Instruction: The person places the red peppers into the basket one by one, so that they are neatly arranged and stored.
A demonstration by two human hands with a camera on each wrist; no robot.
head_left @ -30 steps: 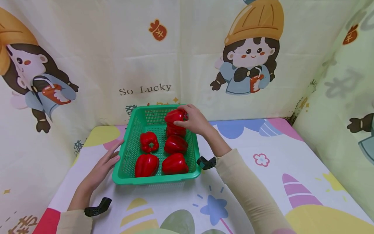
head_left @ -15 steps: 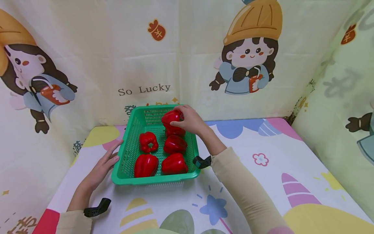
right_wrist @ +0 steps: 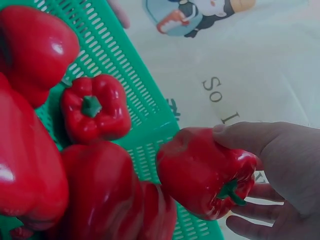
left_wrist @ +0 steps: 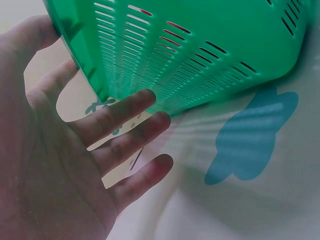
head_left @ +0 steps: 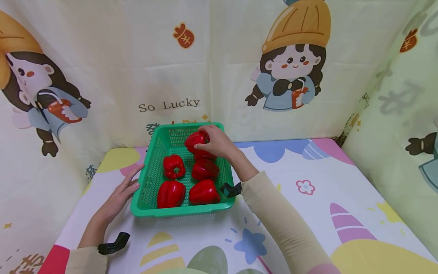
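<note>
A red bell pepper with a green stem is gripped by my right hand over the far right part of the green basket. Thumb and fingers curl round its stem end. Several other red bell peppers lie in the basket: one at middle left, one near left, one near right, one behind that. Another pepper shows partly beneath the held one. My left hand rests at the basket's left side, its fingers straight; in the left wrist view they spread beside the slotted wall.
The basket stands on a table with a colourful printed cover. Close behind it hangs a printed cloth with cartoon figures, and another cloth side closes off the right.
My right hand has moved left with the pepper, toward the middle of the basket's far end. The left hand and the basket stay in place.
</note>
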